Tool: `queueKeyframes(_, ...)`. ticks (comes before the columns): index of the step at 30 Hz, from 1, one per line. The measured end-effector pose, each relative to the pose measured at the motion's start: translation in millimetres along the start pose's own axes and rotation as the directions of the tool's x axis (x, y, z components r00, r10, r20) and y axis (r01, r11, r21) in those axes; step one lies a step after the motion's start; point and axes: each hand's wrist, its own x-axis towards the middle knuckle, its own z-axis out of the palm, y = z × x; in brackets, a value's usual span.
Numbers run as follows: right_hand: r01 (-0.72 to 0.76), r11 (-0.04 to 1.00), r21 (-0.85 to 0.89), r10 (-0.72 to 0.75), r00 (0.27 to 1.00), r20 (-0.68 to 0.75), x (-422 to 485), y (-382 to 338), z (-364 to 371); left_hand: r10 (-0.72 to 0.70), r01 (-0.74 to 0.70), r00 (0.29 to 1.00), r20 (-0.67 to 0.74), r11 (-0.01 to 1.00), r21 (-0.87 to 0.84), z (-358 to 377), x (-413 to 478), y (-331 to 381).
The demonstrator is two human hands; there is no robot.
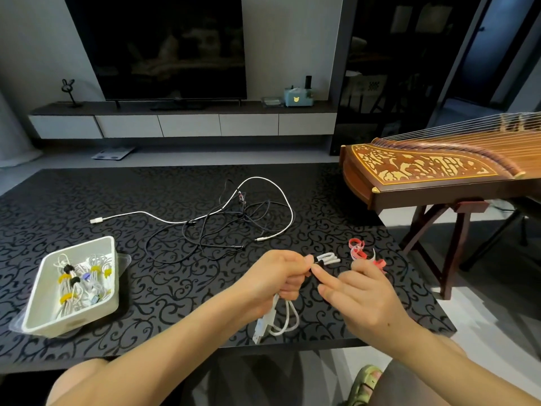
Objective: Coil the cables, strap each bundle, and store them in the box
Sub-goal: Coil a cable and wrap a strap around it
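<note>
My left hand (282, 276) grips a coiled white cable (281, 317) above the table's near edge; its loops and USB plug hang below the fist, and short loops stick out past the thumb. My right hand (360, 294) touches a black strap (317, 263) at the bundle's top with a forefinger and thumb. A white box (44, 317) at the left holds several strapped white bundles. A loose tangle of black cables (222, 227) and a white cable (164, 217) lies in the middle of the table.
Red and white straps (363, 253) lie on the black patterned table (146, 288) just beyond my right hand. A wooden zither (424, 168) on a stand sits at the right. A TV and low cabinet stand behind.
</note>
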Motion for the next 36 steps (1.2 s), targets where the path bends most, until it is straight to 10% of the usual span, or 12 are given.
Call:
queueKeyframes(4, -0.347, 0.885, 0.311, 0.358, 0.933, 0.024, -10, -14, -3, 0.212, -0.205, 0.973, -0.092, 0.976, 0.079, -8, 2, 8)
queueKeyframes(7, -0.697, 0.107, 0.709, 0.809, 0.476, 0.345, -3, -15, 0, 0.350, -0.327, 0.936, -0.036, 0.904, 0.275, -14, -1, 16)
queueKeyframes(10, -0.683, -0.485, 0.546, 0.586, 0.210, 0.783, 21, -8, 4, 0.411, -0.410, 0.906, 0.099, 0.797, 0.443, -16, -6, 18)
queueKeyframes(15, -0.491, -0.776, 0.396, 0.272, 0.307, 0.912, 42, -5, 8, 0.435, -0.446, 0.879, 0.195, 0.606, 0.659, -20, -17, 25)
queueKeyframes(28, -0.925, -0.029, 0.380, 0.377, 0.342, 0.861, 88, 21, -29, 0.230, -0.236, 0.968, 0.098, 0.709, 0.664, -9, -39, 24)
queueKeyframes(32, -0.840, 0.210, 0.500, 0.476, 0.535, 0.698, 91, 13, -30, 0.151, -0.144, 0.988, 0.014, 0.907, 0.396, -9, -32, 33)
queueKeyframes(36, -0.519, 0.776, 0.358, 0.387, 0.840, 0.380, 78, 6, -22, -0.037, 0.027, 0.998, 0.043, 0.977, 0.211, -13, -27, 39)
